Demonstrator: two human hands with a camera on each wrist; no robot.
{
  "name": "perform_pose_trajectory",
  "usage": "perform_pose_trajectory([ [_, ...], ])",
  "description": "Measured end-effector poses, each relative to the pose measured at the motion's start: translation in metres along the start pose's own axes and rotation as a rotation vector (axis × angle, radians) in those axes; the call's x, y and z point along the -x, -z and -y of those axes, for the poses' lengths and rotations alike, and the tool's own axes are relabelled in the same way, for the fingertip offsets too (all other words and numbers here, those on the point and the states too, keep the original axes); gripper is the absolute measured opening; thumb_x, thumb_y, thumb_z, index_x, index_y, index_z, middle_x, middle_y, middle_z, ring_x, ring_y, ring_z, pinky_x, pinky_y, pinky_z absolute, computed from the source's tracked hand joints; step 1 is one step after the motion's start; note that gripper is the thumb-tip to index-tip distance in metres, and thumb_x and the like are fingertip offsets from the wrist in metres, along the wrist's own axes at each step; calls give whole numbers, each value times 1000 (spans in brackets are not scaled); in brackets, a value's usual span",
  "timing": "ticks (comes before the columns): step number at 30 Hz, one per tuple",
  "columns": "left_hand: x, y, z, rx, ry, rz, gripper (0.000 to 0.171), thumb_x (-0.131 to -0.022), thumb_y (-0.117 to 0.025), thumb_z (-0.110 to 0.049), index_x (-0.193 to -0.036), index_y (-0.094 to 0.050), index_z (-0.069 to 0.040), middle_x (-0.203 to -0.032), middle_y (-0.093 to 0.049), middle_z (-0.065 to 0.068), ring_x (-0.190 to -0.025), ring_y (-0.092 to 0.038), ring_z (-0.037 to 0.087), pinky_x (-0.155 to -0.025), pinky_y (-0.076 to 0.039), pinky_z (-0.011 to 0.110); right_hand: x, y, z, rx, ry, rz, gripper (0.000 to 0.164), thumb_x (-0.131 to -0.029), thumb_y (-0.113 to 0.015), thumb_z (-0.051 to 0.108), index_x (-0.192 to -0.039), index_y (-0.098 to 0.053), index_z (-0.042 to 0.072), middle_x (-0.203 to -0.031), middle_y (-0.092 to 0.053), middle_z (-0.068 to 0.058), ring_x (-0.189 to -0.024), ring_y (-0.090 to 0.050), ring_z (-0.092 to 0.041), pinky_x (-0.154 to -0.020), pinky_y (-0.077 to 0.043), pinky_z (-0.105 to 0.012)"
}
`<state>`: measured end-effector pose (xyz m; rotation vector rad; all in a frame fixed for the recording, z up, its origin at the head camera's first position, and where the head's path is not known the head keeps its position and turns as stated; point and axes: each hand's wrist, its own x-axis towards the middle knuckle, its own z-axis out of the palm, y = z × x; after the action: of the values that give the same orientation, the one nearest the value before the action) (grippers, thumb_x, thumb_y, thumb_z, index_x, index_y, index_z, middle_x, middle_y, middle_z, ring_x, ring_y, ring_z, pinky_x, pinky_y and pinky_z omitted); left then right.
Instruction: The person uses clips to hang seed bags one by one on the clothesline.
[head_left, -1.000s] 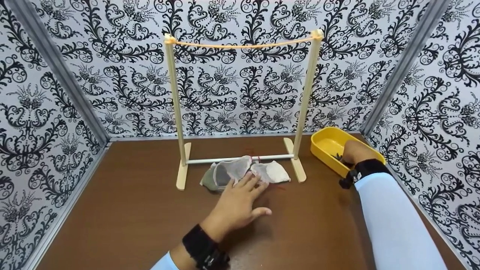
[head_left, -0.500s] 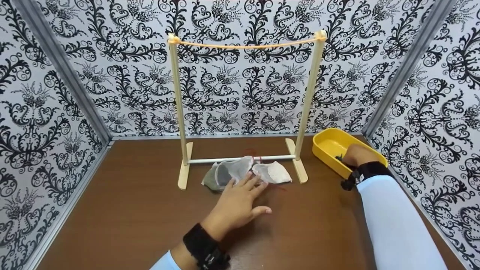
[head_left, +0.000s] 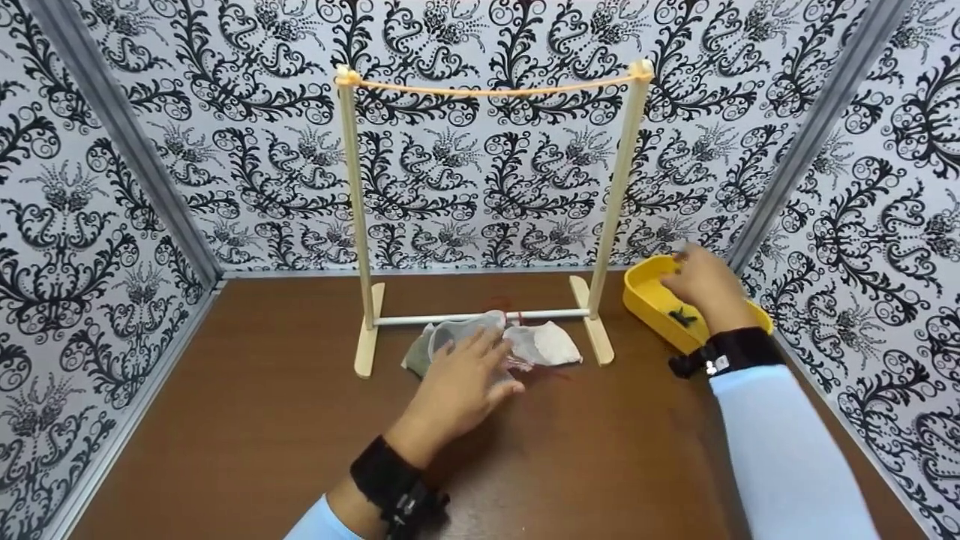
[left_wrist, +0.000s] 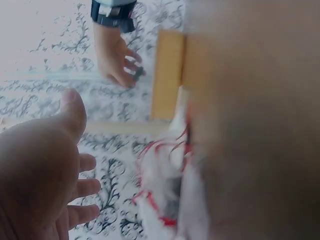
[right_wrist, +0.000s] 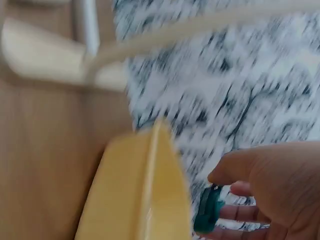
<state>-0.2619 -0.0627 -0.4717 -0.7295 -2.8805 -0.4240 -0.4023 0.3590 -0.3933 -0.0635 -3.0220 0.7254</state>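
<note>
My right hand [head_left: 709, 289] is raised above the yellow tray [head_left: 646, 306]. Its thumb and fingers pinch a small dark green clip [right_wrist: 207, 210], clearest in the right wrist view. More dark green pieces [head_left: 681, 316] lie inside the tray. My left hand [head_left: 459, 382], fingers spread and fairly straight, hovers at the near side of some small mesh bags; whether it touches them I cannot tell. One bag has a grey-green filling [head_left: 417, 355], another a white filling [head_left: 556, 345]. Red drawstrings [left_wrist: 167, 220] show on them in the left wrist view.
Behind the bags stands a wooden frame with two upright posts [head_left: 619, 195]. An orange cord [head_left: 487, 93] sags slightly between the post tops. A white rod [head_left: 409, 322] joins its feet low down. Patterned walls enclose the brown table [head_left: 247, 420].
My right hand has come up out of the yellow tray with the green clip. My left hand has shifted slightly left and back toward me.
</note>
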Motion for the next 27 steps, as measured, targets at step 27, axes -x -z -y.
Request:
perform_pose_trajectory([
  [27,16,75,42,303,102,-360,63,-105,-80,-39,-160,-64,-13,-140,-75,8,-132,-70,31,-117,-59,55,108,-125,213,-450,820,-82,44,-95,-92,15,-133,-72,3,-130,-81,-15,-116,-82,-33,-100,-70,-37],
])
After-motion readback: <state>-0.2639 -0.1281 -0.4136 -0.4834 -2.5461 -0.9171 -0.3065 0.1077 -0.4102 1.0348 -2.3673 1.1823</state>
